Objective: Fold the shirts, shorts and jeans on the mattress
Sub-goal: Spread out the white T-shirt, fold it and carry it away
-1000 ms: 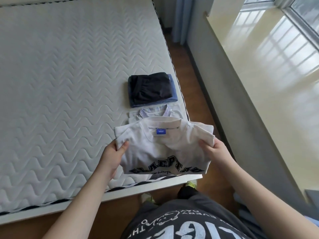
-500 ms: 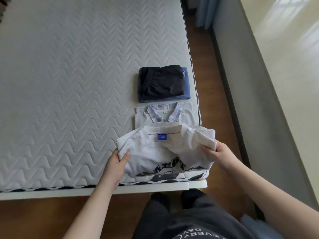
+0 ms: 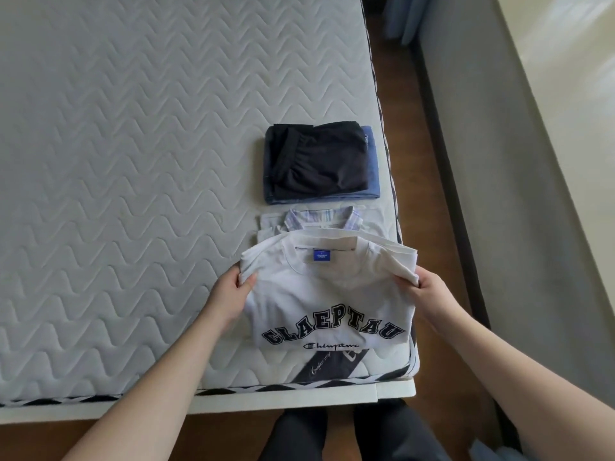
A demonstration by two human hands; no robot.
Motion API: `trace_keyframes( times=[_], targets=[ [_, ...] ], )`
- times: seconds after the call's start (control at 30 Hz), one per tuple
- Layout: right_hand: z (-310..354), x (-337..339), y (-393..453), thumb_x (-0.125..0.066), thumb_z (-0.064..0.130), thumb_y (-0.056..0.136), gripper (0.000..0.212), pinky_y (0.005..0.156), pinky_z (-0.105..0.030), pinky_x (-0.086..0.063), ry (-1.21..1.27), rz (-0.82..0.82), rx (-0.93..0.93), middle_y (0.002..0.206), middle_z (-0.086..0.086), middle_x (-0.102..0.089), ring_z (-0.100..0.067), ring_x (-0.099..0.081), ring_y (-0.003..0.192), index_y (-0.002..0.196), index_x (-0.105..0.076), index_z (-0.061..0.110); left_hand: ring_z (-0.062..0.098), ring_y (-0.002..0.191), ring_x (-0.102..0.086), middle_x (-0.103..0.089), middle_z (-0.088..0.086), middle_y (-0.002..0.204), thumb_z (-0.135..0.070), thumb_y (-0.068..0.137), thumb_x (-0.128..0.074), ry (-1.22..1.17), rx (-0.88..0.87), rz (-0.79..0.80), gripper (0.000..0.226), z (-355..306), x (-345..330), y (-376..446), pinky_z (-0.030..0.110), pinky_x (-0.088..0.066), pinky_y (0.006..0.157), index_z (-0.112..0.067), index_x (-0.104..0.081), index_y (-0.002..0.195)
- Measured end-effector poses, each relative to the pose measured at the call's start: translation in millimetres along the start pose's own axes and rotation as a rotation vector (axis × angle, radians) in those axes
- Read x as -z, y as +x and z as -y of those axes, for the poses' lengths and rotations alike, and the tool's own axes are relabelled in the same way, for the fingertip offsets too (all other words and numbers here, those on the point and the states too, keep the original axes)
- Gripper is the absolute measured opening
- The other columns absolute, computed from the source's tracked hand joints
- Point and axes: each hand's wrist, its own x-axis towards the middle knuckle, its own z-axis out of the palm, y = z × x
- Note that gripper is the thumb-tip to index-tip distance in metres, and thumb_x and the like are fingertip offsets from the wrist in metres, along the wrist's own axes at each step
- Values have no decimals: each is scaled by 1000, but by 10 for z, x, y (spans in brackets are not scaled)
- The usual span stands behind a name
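A folded white T-shirt with dark block lettering and a blue neck label lies at the near right corner of the quilted mattress. My left hand grips its left edge, and my right hand grips its right edge. The far edge of the T-shirt overlaps a folded pale shirt with a plaid collar. Further back sit folded black shorts on top of folded blue jeans.
The mattress's right edge runs beside a strip of brown wooden floor and a grey wall base. A blue curtain hangs at the top. My dark trousers show below the bed frame.
The white T-shirt has come down from above the mattress corner onto it, with the lettering flat and fully showing. Both hands have kept their hold on its sides.
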Motion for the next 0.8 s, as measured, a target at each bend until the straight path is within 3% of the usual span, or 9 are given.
trace_keyframes(
  times=[0.13,0.37,0.53,0.63,0.73,0.8],
  targets=[
    [95,30,447,-55,9,91,14,69,-34,-44,-17,-17,10,75,0,-64,-16,-55,75,82,-62,1,6,99,-64,-69,-14,104,-12,98,-58,-46,1,24,21,-36,-30,472,25,-49,88,-29,-62,109],
    [180,-41,1194,-52,-1,96,27,83,-37,-49,179,-49,-50,94,-9,-68,-19,-61,84,93,-72,17,13,98,-63,-69,-2,109,-2,100,-49,-246,165,47,27,133,-106,1102,30,-48,88,-23,-64,108],
    [92,-148,1737,-56,5,97,30,67,-19,-55,172,-62,-69,80,5,-73,-6,-66,70,84,-75,25,9,84,-67,-70,-3,102,-3,98,-51,-324,292,6,25,281,-172,1504,29,-49,71,-22,-63,109],
    [-104,-203,2003,-54,6,96,25,70,-28,-51,84,-110,-130,80,1,-70,-14,-63,72,88,-73,20,11,85,-63,-67,-3,99,-1,97,-52,-301,287,-16,31,368,-274,1763,25,-48,71,-21,-57,120],
    [-279,-228,2164,-51,1,93,23,65,-28,-47,37,-137,-215,79,-3,-65,-18,-57,71,100,-70,11,11,88,-63,-66,-2,102,-13,98,-58,-266,300,-7,25,457,-381,1952,23,-48,71,-21,-56,121],
    [-294,-238,2227,-58,5,92,14,66,-30,-50,86,-122,-242,83,-6,-67,-19,-61,71,98,-69,12,9,89,-62,-66,-5,105,-25,98,-59,-221,307,-32,22,510,-416,2064,22,-48,72,-20,-57,120]
  ],
)
